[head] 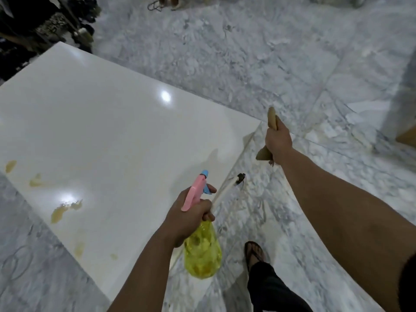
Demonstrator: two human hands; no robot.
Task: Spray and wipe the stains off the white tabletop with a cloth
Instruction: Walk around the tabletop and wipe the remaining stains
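Observation:
The white tabletop (108, 122) fills the left and middle of the head view. Several yellowish stains lie along its left edge, the largest one (64, 210) near a light reflection, others at the far left and lower down. My left hand (191, 215) grips a yellow spray bottle (202, 253) with a pink and blue trigger head, held over the table's near right edge. My right hand (278, 143) is closed around a bunched tan cloth (271, 118), held off the table's right corner, above the floor.
Grey marble floor (247, 52) surrounds the table. A white table leg with a dark foot (239, 177) shows below the right edge. My sandalled foot (254, 253) stands by the table. Dark clutter (45, 21) sits at the far left, a wooden corner (407, 136) at the right.

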